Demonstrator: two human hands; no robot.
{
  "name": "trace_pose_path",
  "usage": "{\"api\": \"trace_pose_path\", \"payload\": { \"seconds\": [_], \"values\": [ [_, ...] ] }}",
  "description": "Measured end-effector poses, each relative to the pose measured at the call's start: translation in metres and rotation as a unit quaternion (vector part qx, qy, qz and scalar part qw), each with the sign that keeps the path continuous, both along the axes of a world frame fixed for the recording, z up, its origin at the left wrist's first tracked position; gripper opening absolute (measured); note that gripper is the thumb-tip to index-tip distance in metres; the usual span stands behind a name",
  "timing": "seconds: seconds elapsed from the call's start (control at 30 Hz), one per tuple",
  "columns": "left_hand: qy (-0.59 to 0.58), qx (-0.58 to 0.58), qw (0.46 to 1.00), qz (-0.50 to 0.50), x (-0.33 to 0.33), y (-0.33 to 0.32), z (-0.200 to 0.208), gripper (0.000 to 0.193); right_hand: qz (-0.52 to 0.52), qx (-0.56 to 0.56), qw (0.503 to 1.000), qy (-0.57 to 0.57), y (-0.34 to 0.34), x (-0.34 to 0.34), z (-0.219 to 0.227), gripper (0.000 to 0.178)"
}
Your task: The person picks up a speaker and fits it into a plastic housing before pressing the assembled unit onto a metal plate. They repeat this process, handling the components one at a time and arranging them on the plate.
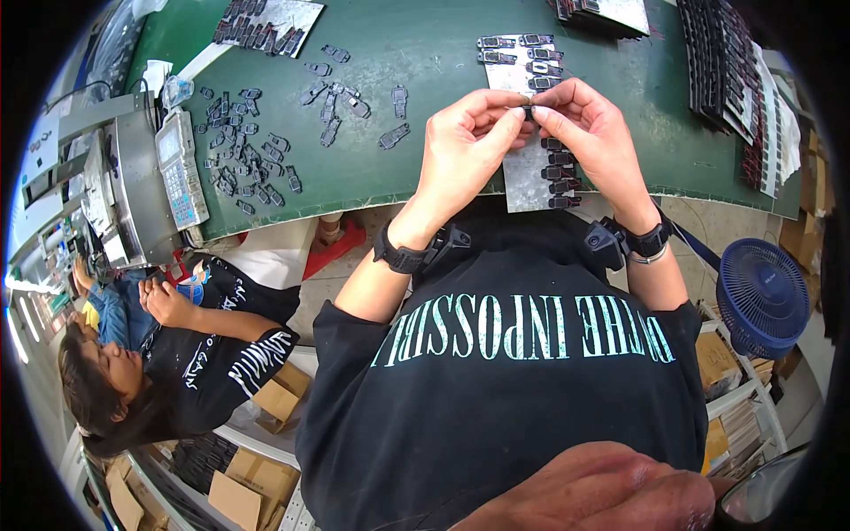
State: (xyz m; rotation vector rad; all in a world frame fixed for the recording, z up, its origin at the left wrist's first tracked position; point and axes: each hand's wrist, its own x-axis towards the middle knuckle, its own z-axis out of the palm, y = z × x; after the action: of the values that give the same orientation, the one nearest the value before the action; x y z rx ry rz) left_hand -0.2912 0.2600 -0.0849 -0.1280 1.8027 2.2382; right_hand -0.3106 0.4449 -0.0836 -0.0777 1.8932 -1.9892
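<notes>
My left hand (467,146) and my right hand (591,133) meet above the green table, thumbs and fingertips pinched together. Between them is a small black part (529,113), mostly covered by the fingertips, so its exact kind is hidden. Under my hands lies a light grey plate (524,181). Small black rectangular modules with thin dark red wires sit along it: several black modules (558,174) at its near end by my right wrist, and more modules (537,55) at its far end. My hands hide the plate's middle.
Loose black modules (243,146) lie scattered at the left of the green table (425,80). Loaded plates (270,26) rest at the far left, with stacked plates (722,80) at the right. A machine with a keypad (177,164) stands left, near a co-worker (212,327). A blue fan (763,296) is right.
</notes>
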Motion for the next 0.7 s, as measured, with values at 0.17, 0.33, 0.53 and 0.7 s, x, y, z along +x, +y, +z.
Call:
{"api": "trace_pose_path", "payload": {
  "seconds": [0.17, 0.33, 0.53, 0.7],
  "values": [
    [-0.003, 0.01, 1.0, 0.013, 0.001, 0.001, -0.004, 0.021, -0.039, 0.007, 0.999, 0.025, -0.007, 0.006, 0.004, 0.014],
    [-0.013, -0.007, 0.999, 0.042, 0.001, 0.004, -0.004, 0.019, -0.093, 0.15, 0.971, 0.163, -0.012, 0.016, 0.025, 0.012],
    [-0.008, -0.057, 0.998, 0.032, 0.003, 0.006, 0.003, 0.019, -0.062, 0.141, 0.982, 0.109, -0.013, 0.018, 0.02, 0.014],
    [0.002, -0.033, 0.999, 0.008, 0.004, 0.006, 0.0, 0.02, -0.046, 0.121, 0.991, 0.043, -0.006, 0.011, 0.009, 0.015]
  ]
}}
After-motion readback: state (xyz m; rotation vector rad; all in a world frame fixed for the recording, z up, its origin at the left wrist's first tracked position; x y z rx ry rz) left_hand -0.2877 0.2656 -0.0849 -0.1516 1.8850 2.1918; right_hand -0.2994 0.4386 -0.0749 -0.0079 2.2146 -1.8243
